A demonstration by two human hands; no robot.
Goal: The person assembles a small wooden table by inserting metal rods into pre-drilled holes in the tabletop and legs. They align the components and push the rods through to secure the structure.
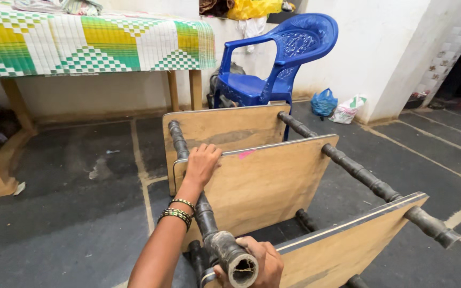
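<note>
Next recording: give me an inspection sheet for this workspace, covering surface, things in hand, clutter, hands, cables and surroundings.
Surface: dark stone floor with pale joints and a few scraps.
Things in hand: wooden shelf rack lying on its side, three boards on dark turned posts.
Clutter: blue bag and white bag by the wall.
Hands: left hand rests on the top edge of the middle board, bangles on the wrist; right hand has its grip around the hollow end of the near post.
Cables: nothing seen.
Surroundings: blue plastic chair, table with a green, yellow and white cloth, white wall.
</note>
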